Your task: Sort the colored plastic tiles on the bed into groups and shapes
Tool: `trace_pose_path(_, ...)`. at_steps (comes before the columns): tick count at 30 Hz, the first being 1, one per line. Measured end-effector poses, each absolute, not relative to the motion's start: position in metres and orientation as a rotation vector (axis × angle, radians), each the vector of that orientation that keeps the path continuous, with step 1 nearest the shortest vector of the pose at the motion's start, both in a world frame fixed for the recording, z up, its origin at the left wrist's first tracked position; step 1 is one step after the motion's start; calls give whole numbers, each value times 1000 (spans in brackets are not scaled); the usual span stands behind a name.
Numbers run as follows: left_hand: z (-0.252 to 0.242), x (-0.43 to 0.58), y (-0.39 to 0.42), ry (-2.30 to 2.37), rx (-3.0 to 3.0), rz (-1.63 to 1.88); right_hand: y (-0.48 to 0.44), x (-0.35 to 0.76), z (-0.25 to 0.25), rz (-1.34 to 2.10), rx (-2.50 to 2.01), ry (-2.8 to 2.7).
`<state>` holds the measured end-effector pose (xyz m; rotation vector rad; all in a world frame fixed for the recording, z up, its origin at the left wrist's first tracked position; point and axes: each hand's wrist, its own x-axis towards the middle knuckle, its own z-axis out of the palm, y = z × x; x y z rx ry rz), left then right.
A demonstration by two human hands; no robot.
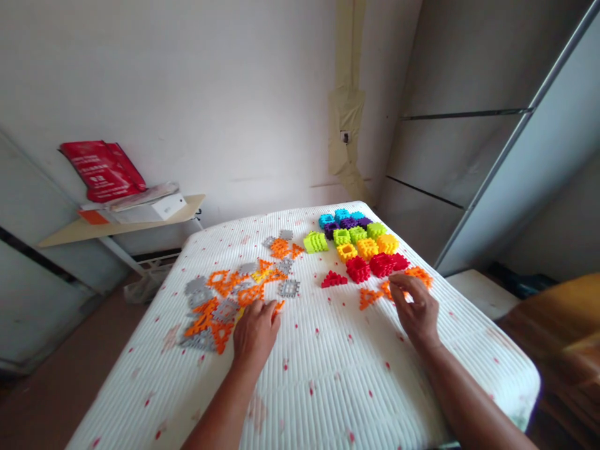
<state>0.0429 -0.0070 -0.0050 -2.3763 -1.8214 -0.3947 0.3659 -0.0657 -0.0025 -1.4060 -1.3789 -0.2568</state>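
My left hand (255, 332) is at the near edge of a loose spread of flat orange and grey interlocking tiles. Its fingers are closed, and the tip of an orange tile (280, 305) sticks out beside them; the palm hides the rest. A grey square tile (290, 288) lies just beyond. My right hand (418, 307) hovers at a short row of orange tiles, with a triangular orange tile (369, 298) left of it. Its thumb and fingers are curled together; whatever is between them is hidden. Behind it sit red tile stacks (383, 265) and a red triangular tile (334, 279).
Rows of yellow blocks (367, 248), green blocks (357, 234), purple blocks (348, 222) and blue blocks (342, 214) stand toward the far right of the padded white bed surface (323, 387). Red packages (105, 172) rest on a side shelf (70, 231). A wardrobe (450, 144) borders the right.
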Motion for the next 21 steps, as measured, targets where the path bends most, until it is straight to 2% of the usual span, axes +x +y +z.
trace_pose_path(3, 0, 49, -8, -1856, -2352, -370, -66, 367, -4, -251, -1423, -1368)
trace_pose_path(5, 1, 49, -10, -1897, -2351, -513, -66, 367, -5, -244, -1427, -1367)
trace_pose_path(7, 0, 49, -11, -1957, -2386, -815, -65, 367, -6, -229, -1431, -1374)
trace_pose_path(11, -9, 52, -13, -2098, -2480, -1676, -64, 367, -8, -207, -1432, -1385)
trace_pose_path(13, -13, 55, -13, -2166, -2516, -1828, -63, 367, -9, -205, -1440, -1388)
trace_pose_path(21, -7, 61, -20, -2114, -2634, -941, -63, 366, -7, -214, -1449, -1409)
